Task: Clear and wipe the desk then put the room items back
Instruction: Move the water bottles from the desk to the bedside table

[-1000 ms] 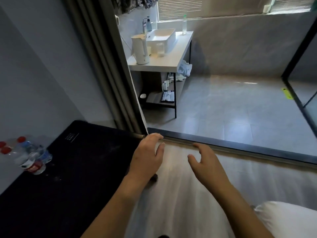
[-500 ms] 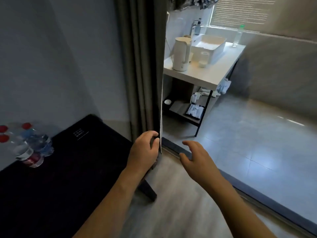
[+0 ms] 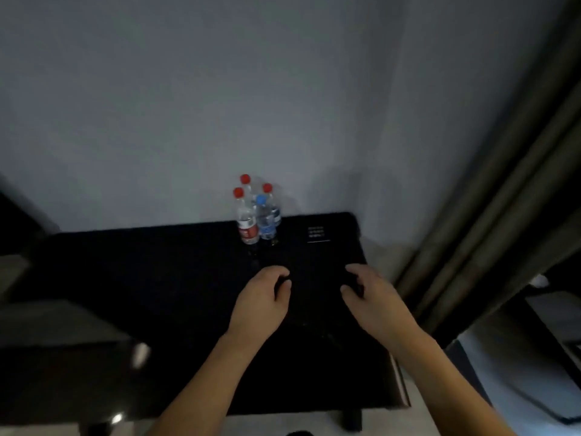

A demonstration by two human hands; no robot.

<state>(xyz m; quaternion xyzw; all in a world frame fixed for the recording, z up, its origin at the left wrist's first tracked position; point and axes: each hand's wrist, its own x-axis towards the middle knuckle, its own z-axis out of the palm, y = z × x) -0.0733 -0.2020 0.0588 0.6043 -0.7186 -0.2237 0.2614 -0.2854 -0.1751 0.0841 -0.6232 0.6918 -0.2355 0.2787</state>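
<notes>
**A:** Working left to right, what do you count?

**B:** I see one black desk (image 3: 157,278) spanning the view. At its back edge, against the grey wall (image 3: 188,105), stands one cluster of four bottles (image 3: 256,212), all upright and packed together: three with red caps, one with a blue cap.

**A:** And the hands?

**B:** Two. My left hand (image 3: 261,297) hovers above the desk in front of the bottles, fingers curled loosely inward, holding nothing. My right hand (image 3: 374,297) is just beside it, apart from it, fingers likewise bent and holding nothing.

**A:** Anything further right?

**B:** One small white printed label (image 3: 316,232) on the desk's back right corner, then one grey-brown curtain (image 3: 487,199) hanging past the desk's edge.
</notes>
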